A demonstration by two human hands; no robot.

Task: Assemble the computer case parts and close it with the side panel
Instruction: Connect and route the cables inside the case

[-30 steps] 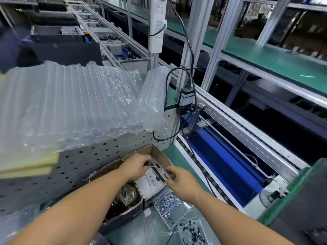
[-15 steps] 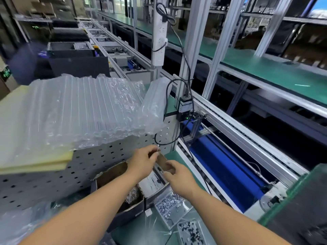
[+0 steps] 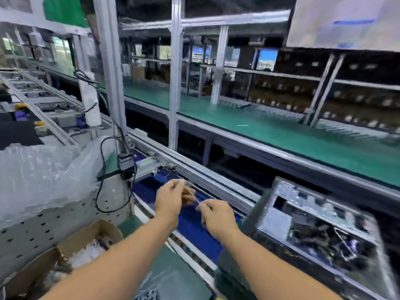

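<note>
Open grey metal computer case [image 3: 320, 230] is waiting at the bench's right edge while left hand [image 3: 171, 199] and right hand [image 3: 216, 215] are pinching a thin pale tie [image 3: 195, 200], likely readying it for fitting inside.

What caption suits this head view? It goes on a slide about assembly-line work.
Both hands, left and right, pinch a thin pale strip above the blue conveyor, beside the open computer case.

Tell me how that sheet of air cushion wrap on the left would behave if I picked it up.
The air cushion wrap is clear plastic full of air, so it is probably very light for its bulk. Its edge droops over the perforated metal panel, so it would likely flop and bend. The glossy film may feel a bit slippery.
</note>
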